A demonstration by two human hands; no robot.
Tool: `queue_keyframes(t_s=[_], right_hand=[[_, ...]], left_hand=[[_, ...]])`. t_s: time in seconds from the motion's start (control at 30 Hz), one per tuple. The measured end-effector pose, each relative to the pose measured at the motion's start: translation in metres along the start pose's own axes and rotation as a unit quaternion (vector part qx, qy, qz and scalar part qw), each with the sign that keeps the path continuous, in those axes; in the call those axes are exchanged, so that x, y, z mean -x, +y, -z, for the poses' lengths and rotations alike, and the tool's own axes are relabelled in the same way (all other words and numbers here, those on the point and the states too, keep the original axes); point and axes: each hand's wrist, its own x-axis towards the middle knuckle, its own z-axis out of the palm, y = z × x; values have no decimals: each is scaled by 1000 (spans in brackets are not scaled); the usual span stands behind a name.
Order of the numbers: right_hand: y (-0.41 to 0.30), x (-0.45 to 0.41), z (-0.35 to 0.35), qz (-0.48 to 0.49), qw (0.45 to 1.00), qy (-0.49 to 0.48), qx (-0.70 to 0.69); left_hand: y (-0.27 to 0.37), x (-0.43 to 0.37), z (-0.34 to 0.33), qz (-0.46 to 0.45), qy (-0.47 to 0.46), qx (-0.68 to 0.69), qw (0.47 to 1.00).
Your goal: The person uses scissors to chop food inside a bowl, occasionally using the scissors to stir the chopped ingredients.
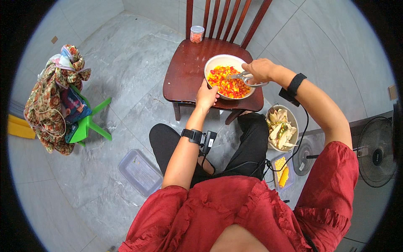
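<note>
A white bowl (211, 62) rests on the seat of a dark red wooden chair (182, 74). Chopped red and yellow peppers (228, 85) cover its bottom. My left hand (207, 96) grips the bowl's near left rim, thumb at the edge. Over the bowl's right side, my right hand (260, 71) holds metal scissors (244, 76) by the handles. Their blades point left, down into the chopped pieces. How far the blades are spread is hard to tell.
A lidded jar (197, 34) stands at the chair's back. On the floor are a bowl of corn husks (282, 129), a tray with corn (284, 171), a plastic basket (140, 173), a fan (377, 154) and a cloth-draped green stool (89, 124). A black cable hangs from my right wrist.
</note>
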Motion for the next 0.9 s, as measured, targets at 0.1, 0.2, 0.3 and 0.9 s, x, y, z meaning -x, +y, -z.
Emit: queue_keyframes(t_s=[0.1, 0.2, 0.3, 0.9], right_hand=[[2, 4, 0, 21, 1000, 16, -14], [6, 15, 3, 25, 999, 26, -23], [11, 28, 7, -14, 1000, 16, -12], [-11, -2, 3, -22, 999, -27, -2]], left_hand=[[-1, -1, 0, 1, -3, 3, 1000], [-2, -1, 0, -3, -5, 4, 1000], [-2, -1, 0, -4, -1, 8, 1000], [5, 7, -4, -1, 16, 3, 1000]])
